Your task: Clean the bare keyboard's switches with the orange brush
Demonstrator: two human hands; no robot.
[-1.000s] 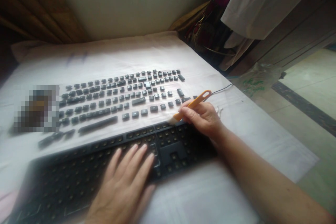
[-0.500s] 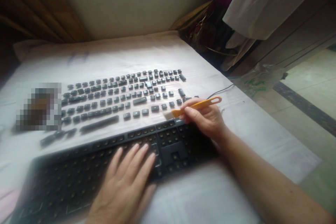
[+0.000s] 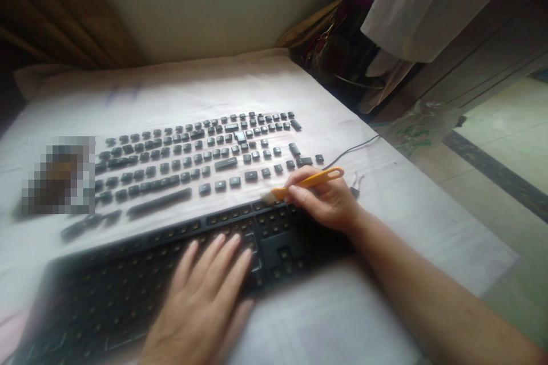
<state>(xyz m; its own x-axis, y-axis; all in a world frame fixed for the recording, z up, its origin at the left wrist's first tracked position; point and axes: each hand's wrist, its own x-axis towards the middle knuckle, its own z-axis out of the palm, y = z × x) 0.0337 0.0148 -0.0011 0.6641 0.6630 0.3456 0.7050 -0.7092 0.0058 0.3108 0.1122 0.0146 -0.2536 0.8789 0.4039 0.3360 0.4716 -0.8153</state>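
Left hand: the left hand [image 3: 199,291] lies palm down on the black keyboard [image 3: 107,291], over the middle of its key field.
Left fingers: extended and slightly spread, with narrow gaps between them; the thumb lies lower, to the right, near the keyboard's near edge. They press flat on the board rather than gripping around it.
Right hand: the right hand [image 3: 321,199] is at the far right part of the keyboard, its wrist and forearm coming in from the lower right.
Right fingers: closed in a pinch, thumb on the near side, around the orange handle of a brush [image 3: 312,178]; the tips of the other fingers are mostly hidden.
Brush: tilted, its looped handle end up to the right, its pale bristles [image 3: 268,198] pointing left at the keyboard's far edge. Whether they touch the surface cannot be told.
Keyboard: set at a slant on the white cloth [image 3: 363,308], its key sockets bare of caps.
Loose keys: black keycaps [image 3: 225,163] lie in rough rows beyond the keyboard; a long bar key [image 3: 159,203] sits nearest its far edge.
Cord: a thin dark cord [image 3: 351,150] runs from behind the right hand toward the cloth's right edge.
Left side: a pixelated patch [image 3: 59,175] hides whatever is beside the keycaps.
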